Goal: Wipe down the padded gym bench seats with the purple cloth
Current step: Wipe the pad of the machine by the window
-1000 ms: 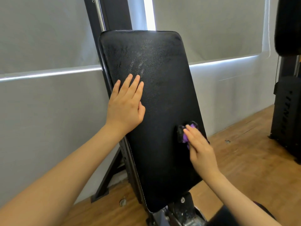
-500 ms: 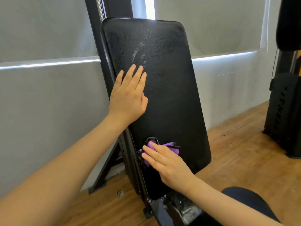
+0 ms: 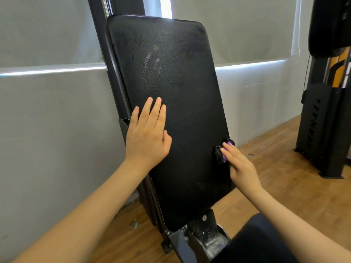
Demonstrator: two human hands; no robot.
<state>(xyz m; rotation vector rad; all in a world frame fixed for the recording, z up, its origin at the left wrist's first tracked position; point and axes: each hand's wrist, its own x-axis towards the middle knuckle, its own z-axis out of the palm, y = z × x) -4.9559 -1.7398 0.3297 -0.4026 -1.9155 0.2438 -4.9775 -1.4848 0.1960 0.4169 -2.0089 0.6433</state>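
Observation:
A black padded bench back pad (image 3: 171,76) stands steeply tilted in front of me, with a faint sheen near its top. My left hand (image 3: 147,137) lies flat on the pad's left half, fingers straight and together. My right hand (image 3: 240,166) presses the purple cloth (image 3: 226,151) with black edging against the pad's right edge, fingers laid over it. Most of the cloth is hidden under my fingers.
The bench's metal hinge bracket (image 3: 201,238) sits below the pad, and a dark upright post (image 3: 114,59) rises behind it. A black weight machine (image 3: 322,128) stands at the right on the wooden floor (image 3: 284,177). Grey blinds (image 3: 47,92) cover the wall behind.
My right hand swept the cloth from the pad's lower left across and up to its right edge. My left hand stayed flat on the pad.

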